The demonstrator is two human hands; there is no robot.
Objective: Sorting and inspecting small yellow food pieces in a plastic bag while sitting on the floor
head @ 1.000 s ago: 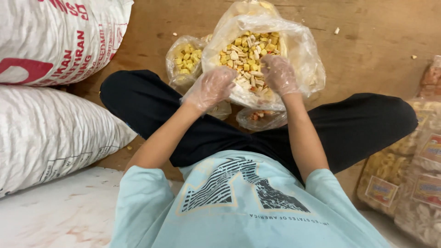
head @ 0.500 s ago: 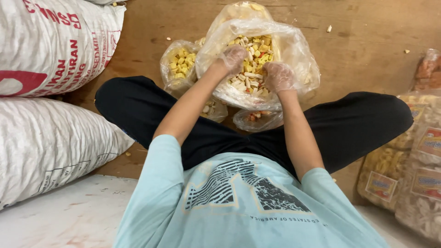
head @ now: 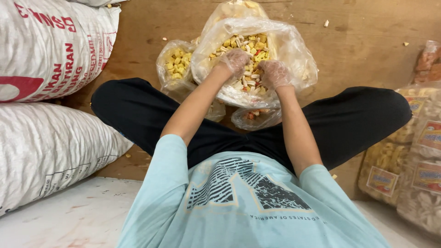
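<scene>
I sit cross-legged on a wooden floor with a large clear plastic bag (head: 294,50) of yellow, white and red snack pieces (head: 250,46) in front of me. Both hands wear thin clear gloves and are inside the bag's mouth. My left hand (head: 235,60) rests curled on the pieces at the near left of the heap. My right hand (head: 273,73) is beside it, fingers bent down into the pieces. Whether either hand grips any pieces is hidden.
A smaller bag of yellow pieces (head: 175,62) lies left of the big one, and another small bag (head: 255,117) lies by my legs. Two big white woven sacks (head: 50,151) fill the left. Packed snack bags (head: 409,160) are stacked at right.
Both hands have moved from above the bag down into it, the left hand dropping onto the pieces. The camera view shifted slightly.
</scene>
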